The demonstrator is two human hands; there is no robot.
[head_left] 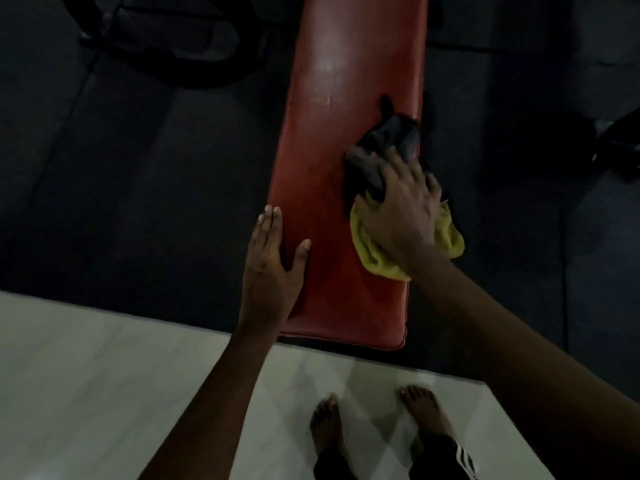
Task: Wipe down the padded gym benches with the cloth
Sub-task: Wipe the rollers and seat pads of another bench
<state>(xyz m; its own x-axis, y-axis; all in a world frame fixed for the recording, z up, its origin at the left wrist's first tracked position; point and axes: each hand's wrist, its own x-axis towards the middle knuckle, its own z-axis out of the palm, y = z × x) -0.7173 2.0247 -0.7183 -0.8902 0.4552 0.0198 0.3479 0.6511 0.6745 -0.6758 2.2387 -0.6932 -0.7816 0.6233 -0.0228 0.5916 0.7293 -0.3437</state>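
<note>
A long red padded bench point(332, 98) runs away from me over a dark floor. My right hand point(401, 206) lies on a bunched cloth point(374, 258), yellow at the near end and dark at the far end, and presses it onto the right half of the pad. The fingers curl over the dark part of the cloth. My left hand point(273, 258) rests flat on the bench's left edge near its near end, fingers straight and thumb spread onto the pad.
Dark rubber mat flooring point(138, 188) surrounds the bench. Pale tile floor point(104, 393) lies under my bare feet point(374, 424). A dark curved piece of gym equipment point(180, 39) sits at the upper left, and another dark object point(620, 143) at the right edge.
</note>
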